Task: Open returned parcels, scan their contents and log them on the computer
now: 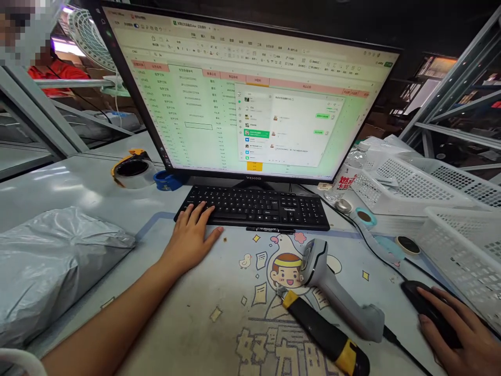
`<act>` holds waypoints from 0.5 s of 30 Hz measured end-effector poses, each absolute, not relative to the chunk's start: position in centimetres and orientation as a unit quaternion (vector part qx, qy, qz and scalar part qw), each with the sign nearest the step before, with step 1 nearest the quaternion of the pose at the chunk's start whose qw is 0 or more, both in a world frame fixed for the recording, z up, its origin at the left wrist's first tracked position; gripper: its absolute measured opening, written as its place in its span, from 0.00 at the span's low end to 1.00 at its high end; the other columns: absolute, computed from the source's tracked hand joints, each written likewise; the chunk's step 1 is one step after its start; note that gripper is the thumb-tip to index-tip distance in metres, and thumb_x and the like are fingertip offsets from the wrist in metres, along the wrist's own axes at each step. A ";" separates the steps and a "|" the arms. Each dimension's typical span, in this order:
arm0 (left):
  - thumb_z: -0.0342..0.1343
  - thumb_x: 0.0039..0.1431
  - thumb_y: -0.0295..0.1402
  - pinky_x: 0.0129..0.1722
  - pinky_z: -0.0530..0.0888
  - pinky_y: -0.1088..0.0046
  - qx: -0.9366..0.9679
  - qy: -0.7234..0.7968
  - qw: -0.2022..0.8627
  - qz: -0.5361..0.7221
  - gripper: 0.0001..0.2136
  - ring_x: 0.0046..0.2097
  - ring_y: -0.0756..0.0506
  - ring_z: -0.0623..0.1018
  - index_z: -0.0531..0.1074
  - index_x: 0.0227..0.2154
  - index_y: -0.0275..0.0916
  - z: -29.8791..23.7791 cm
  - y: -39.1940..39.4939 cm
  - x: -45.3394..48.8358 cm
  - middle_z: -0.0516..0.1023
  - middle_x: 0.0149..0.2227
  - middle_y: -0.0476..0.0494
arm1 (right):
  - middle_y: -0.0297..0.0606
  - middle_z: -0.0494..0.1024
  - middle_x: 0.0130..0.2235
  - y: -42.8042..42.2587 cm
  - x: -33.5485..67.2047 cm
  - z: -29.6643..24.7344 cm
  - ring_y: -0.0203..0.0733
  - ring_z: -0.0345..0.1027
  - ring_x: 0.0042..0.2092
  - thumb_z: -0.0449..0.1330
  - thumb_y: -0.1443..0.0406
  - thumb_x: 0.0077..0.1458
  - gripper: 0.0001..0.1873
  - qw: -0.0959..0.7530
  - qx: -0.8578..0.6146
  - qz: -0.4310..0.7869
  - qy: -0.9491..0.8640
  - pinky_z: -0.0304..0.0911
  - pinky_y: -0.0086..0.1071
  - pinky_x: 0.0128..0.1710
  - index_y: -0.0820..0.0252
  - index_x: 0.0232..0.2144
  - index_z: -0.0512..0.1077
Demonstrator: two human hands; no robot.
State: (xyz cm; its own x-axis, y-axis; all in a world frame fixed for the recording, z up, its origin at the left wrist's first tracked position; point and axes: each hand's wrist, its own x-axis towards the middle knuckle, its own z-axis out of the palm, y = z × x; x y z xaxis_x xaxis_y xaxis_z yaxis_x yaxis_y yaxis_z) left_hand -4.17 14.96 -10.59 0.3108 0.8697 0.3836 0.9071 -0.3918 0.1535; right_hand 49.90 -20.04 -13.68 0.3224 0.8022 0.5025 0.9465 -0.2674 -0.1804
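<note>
And here we are at the wide black-framed monitor [176, 125], a spreadsheet glowing green and white, a chat window lying over its right-hand part, one outlined cell showing in the column of codes. The left hand [191, 230] is down at the near left end of the long black plastic keyboard [250, 206], fingers apart and resting on the keys, thumb stretched out over the pale cartoon-printed desk mat [188, 318], gripping nothing. Over to the right hand [465, 331], partly cut off by the frame edge: it's closed over the rounded black computer mouse [425, 307], thumb along one side, a finger laid across the top; the far side is out of sight.

Between the hands lies the grey pistol-shaped barcode scanner [348, 300], on its side with a black cable running off, and just beside it the black-and-yellow utility knife [319, 331]. Neither is in a hand. Far left, a bulging silver-grey plastic parcel [58, 266] rests on the white surface [58, 183], and it looks sealed, though I can't be certain.

The step in hand, as I read it, is on-screen work at the spreadsheet, both hands on the controls. The next move seems to call for a steady mouse and a precise click or keystroke on the right cell; scanning would first need a hand freed.
</note>
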 end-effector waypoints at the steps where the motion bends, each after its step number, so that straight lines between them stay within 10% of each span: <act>1: 0.44 0.71 0.55 0.74 0.57 0.40 -0.807 -0.551 0.044 -0.207 0.36 0.76 0.25 0.55 0.63 0.72 0.36 -10.6 15.0 -4.1 0.59 0.75 0.33 | 0.41 0.72 0.66 -20.0 49.6 -13.4 0.63 0.75 0.57 0.54 0.46 0.66 0.28 0.221 -0.790 -0.156 -0.550 0.76 0.51 0.41 0.44 0.62 0.73; 15: 0.47 0.71 0.51 0.75 0.53 0.45 -0.801 -0.565 0.027 -0.197 0.34 0.77 0.26 0.54 0.63 0.72 0.35 -9.7 14.7 -3.6 0.57 0.76 0.33 | 0.47 0.72 0.64 -18.4 48.6 -12.8 0.60 0.72 0.61 0.51 0.50 0.68 0.27 0.237 -0.772 -0.168 -0.565 0.69 0.56 0.62 0.54 0.61 0.74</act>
State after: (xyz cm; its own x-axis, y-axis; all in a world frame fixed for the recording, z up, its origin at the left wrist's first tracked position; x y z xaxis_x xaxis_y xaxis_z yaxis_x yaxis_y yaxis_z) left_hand -3.57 14.75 -9.71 0.2849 0.8944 0.3450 0.9153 -0.3607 0.1793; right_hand 48.64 -18.35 -12.76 0.3054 0.7933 0.5266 0.9522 -0.2496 -0.1762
